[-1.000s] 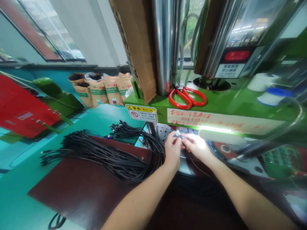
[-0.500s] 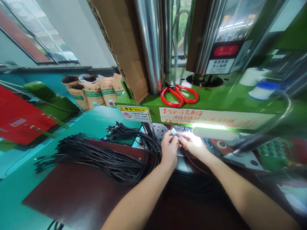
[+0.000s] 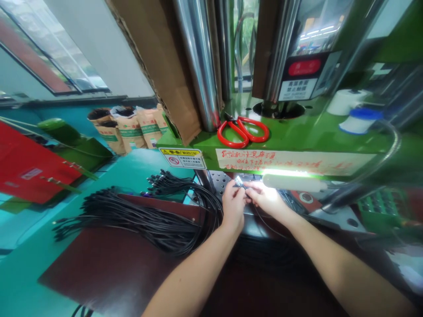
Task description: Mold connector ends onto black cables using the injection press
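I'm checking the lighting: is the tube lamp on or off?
On: the tube lamp glows white along its top edge, and the right hand is brightly lit.

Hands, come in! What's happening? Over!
Left hand gripping small silvery piece. Right hand close against it, grip unclear. Thin dark cable below. Lamp near right hand, not visibly blocking.

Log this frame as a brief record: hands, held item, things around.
left hand: bare, pinching small silvery piece
right hand: fingertips by its lower end, grip unclear
below hands: thin black cable
light: glowing white tube lamp beside right hand
left side: bundled black cables, partly over flat dark-brown sheet
green metal machine ledge: red-handled scissors, white spool, blue-topped white spool
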A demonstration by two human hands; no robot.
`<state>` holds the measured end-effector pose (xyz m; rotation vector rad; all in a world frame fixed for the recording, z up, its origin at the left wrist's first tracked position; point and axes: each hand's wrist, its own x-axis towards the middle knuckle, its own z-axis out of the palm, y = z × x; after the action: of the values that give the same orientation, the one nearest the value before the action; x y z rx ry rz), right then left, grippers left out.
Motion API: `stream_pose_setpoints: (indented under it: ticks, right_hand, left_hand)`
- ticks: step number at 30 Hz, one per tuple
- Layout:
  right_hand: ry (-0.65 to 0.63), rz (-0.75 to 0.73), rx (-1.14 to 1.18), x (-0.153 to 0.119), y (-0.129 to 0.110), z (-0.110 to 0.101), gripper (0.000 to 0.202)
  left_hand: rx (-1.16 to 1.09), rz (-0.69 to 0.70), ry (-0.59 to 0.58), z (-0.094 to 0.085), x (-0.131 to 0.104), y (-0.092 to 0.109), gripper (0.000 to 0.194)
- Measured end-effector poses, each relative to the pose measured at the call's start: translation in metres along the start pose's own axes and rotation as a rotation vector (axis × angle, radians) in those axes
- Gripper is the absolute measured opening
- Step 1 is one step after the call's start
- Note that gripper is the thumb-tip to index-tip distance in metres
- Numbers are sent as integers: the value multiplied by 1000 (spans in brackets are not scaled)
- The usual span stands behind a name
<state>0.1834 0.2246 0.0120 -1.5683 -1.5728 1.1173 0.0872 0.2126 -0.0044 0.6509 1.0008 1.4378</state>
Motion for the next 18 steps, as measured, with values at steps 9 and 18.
stream_pose_setpoints:
  ticks: [9,18]
  right_hand:
    - [-1,43,23,0,0,-1,32]
    - [-20,111,93,0,-1,-2,31]
  left_hand:
    - [23,10,5,0,1,-1,31]
    - [10,-16,28,0,1,-1,35]
